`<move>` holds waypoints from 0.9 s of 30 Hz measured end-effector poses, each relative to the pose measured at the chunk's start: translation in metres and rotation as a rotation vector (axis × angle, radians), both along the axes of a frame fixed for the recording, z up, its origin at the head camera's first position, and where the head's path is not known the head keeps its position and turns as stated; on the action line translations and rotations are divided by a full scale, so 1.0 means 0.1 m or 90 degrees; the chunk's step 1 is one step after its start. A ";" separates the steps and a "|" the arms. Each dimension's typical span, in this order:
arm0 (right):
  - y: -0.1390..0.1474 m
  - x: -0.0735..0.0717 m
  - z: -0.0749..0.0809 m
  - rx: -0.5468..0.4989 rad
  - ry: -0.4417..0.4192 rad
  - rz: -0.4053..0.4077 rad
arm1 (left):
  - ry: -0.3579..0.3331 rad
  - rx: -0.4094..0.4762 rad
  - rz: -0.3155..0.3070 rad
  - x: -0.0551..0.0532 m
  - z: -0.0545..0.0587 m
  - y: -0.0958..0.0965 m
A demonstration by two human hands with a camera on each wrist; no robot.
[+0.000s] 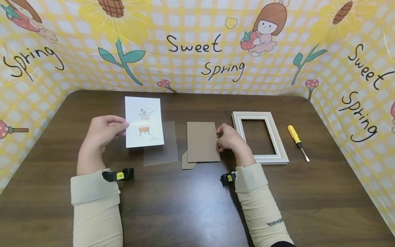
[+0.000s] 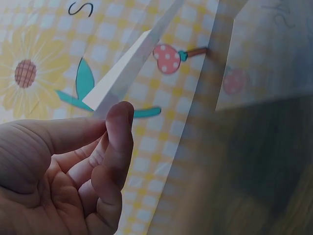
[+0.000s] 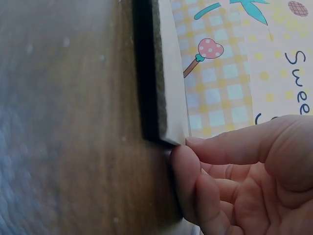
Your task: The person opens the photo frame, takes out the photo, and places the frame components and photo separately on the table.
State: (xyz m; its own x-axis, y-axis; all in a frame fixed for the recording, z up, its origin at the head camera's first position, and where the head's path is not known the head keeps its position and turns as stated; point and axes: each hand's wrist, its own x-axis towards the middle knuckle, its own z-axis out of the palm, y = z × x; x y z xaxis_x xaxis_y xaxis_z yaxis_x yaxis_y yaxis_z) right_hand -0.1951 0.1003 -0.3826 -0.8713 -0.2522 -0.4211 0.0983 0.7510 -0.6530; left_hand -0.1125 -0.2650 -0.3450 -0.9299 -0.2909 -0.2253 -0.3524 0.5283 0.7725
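At the left, my left hand [image 1: 103, 132] pinches the left edge of a white card [image 1: 134, 113] printed with a potted plant. The card is held up over the table, and in the left wrist view the card [image 2: 122, 68] shows nearly edge-on between thumb and forefinger. A clear plastic sheet [image 1: 169, 151] lies partly hidden behind it. With thumb and forefinger, my right hand [image 1: 231, 139] pinches the right edge of a brown backing board [image 1: 202, 142]. Its angled stand flap [image 1: 188, 163] sticks out at the lower left. In the right wrist view the board [image 3: 168, 83] ends right at the fingertips.
A white picture frame [image 1: 279, 142], with an open middle, lies just right of my right hand. Beyond it lies a yellow-handled screwdriver [image 1: 294, 133]. A checked cloth [image 1: 191, 20] hangs along the back and sides of the dark wooden table [image 1: 185, 212].
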 end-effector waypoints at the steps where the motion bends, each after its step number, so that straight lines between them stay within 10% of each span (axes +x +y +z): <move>1: 0.00 0.00 0.00 -0.002 0.000 0.000 | -0.001 -0.005 0.001 0.02 0.00 -0.04; 27: 0.01 -0.01 -0.01 -0.005 0.001 -0.003 | -0.107 -0.062 0.028 0.40 -0.18 -0.75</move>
